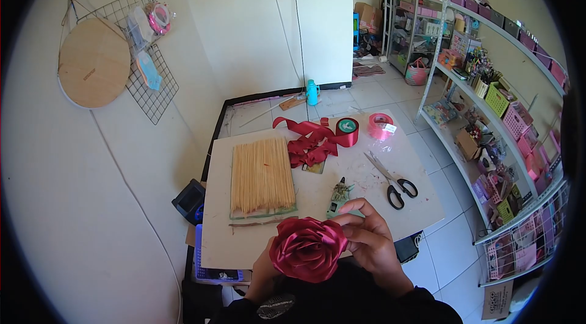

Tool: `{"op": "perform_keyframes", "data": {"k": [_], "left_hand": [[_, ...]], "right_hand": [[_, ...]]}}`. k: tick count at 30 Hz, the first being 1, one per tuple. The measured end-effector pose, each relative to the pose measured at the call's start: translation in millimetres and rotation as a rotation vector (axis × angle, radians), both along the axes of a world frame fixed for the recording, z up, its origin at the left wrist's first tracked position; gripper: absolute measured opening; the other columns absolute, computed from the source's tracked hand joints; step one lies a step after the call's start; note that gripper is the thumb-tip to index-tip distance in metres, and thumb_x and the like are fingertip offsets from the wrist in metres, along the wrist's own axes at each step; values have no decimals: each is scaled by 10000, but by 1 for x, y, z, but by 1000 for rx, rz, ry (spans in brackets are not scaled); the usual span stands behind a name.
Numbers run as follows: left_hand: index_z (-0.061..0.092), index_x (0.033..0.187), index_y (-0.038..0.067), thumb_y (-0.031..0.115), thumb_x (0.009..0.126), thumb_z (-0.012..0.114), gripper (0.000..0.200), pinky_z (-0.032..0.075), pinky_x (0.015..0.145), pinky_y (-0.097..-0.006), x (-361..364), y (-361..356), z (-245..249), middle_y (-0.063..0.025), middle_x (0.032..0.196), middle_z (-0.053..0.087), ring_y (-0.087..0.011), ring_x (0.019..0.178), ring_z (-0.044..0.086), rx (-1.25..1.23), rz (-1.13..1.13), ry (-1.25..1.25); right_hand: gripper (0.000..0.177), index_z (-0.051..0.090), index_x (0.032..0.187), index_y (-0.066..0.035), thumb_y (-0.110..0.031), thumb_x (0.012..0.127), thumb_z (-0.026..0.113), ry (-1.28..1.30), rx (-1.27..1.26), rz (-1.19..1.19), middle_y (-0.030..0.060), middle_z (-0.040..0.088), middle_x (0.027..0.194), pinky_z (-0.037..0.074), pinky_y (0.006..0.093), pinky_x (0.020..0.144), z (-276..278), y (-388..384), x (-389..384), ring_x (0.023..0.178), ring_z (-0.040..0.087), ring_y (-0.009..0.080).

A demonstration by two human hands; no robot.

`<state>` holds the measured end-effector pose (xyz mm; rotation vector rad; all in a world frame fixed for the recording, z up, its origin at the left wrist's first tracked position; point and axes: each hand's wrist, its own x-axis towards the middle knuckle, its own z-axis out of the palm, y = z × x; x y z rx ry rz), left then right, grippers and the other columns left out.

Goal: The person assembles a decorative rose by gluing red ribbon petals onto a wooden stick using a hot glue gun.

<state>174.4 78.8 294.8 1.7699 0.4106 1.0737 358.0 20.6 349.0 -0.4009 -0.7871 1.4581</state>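
Note:
A dark red ribbon rose (308, 249) with satin petals is held up close to my body, over the table's near edge. My left hand (264, 269) supports it from the left and below; its fingers are mostly hidden behind the bloom. At the right side, the curled fingers and thumb of my right hand (370, 237) close on the outer petal edge. Just beyond the rose lies a glue gun (339, 197), partly hidden by my right hand. Black-handled scissors (394, 182) rest farther right, blades apart.
On the white table (220, 244) lie a bundle of thin wooden sticks (261, 174), a red ribbon roll (347, 133), cut ribbon pieces (311, 148) and a pink tape roll (381, 127). Loaded shelves (482, 101) stand right; a turquoise flask (312, 92) is on the floor behind.

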Motion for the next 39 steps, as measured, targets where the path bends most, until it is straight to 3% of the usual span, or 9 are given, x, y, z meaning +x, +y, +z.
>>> {"op": "perform_keyframes", "data": {"k": [16, 25, 31, 33, 39], "left_hand": [[479, 785, 92, 300, 701, 621, 266, 330, 645, -296, -1, -1, -1, -28, 772, 483, -159, 736, 439, -5, -11, 17], [482, 826, 96, 295, 706, 620, 271, 339, 674, -298, -1, -1, -2, -32, 812, 489, -163, 770, 449, -3, -18, 26], [485, 853, 98, 292, 710, 619, 276, 345, 693, -300, 1, 0, -3, -34, 838, 493, -166, 793, 456, 7, -32, 35], [485, 862, 99, 291, 711, 619, 279, 347, 700, -301, 2, 0, -3, -35, 847, 495, -167, 801, 458, 9, -35, 37], [487, 889, 102, 288, 714, 618, 287, 353, 719, -302, 7, 2, -4, -38, 874, 499, -170, 824, 465, 25, -51, 48]], "right_hand": [[338, 336, 1105, -4, 82, 778, 358, -51, -12, 8, 183, 484, 1094, 452, 261, 746, 3, -2, 1, 926, 535, 190], [347, 359, 1093, -14, 95, 764, 366, -47, -62, 22, 145, 517, 1051, 382, 237, 681, 4, -4, 0, 864, 523, 145], [443, 349, 1109, -15, 147, 713, 464, -146, 6, -9, 136, 522, 1042, 405, 306, 810, 8, -2, -3, 985, 495, 172], [536, 334, 1142, -17, 146, 677, 545, -181, 138, -27, 136, 520, 1047, 421, 329, 842, 3, 2, -2, 1025, 483, 184], [656, 329, 1169, -8, 101, 615, 663, -415, 257, -175, 148, 533, 1039, 472, 311, 789, 0, 1, -1, 988, 520, 183]]}}
